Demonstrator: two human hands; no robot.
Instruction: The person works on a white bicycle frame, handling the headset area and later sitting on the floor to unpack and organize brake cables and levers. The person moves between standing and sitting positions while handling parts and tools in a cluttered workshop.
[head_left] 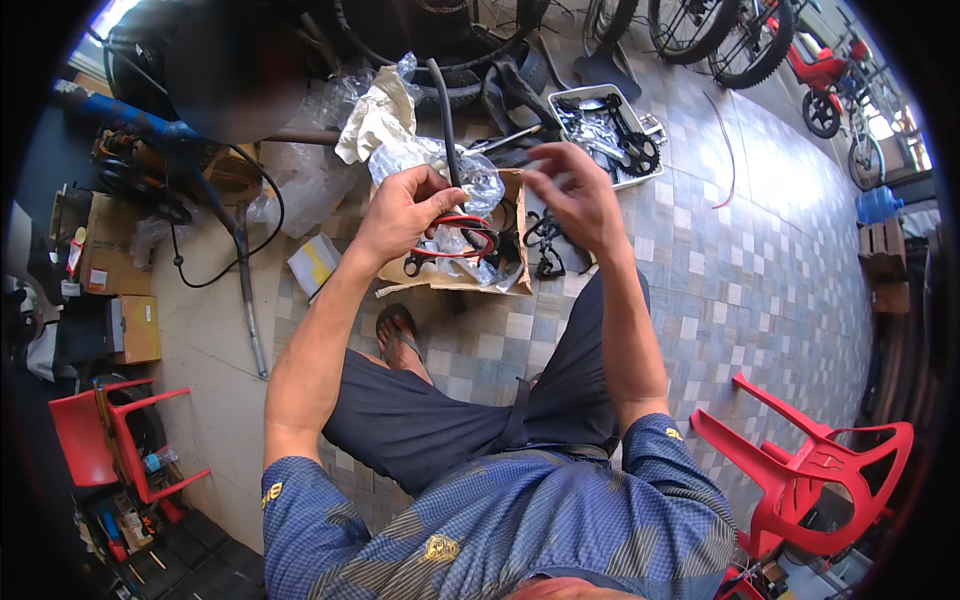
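Observation:
My left hand [408, 212] is closed, thumb and forefinger pinched together at the top of a red-and-black cable loop [470, 248]. A small dark fitting shows at the loop's left end. A long black tube [443, 115] rises just beyond these fingertips; whether they touch it is hard to tell. Below the loop is an open cardboard box [512, 272] with dark parts and clear plastic inside. To the right, my right hand [582, 200] is raised in the air, slightly blurred, thumb and forefinger apart and nothing visible between them.
A white tray [635, 183] of metal bicycle parts lies beyond my right hand. Black parts [548, 250] rest on the tiles beside the box. A blue bicycle frame [150, 125] is at left, red chairs [835, 480] stand either side, and wheels [690, 25] line the back.

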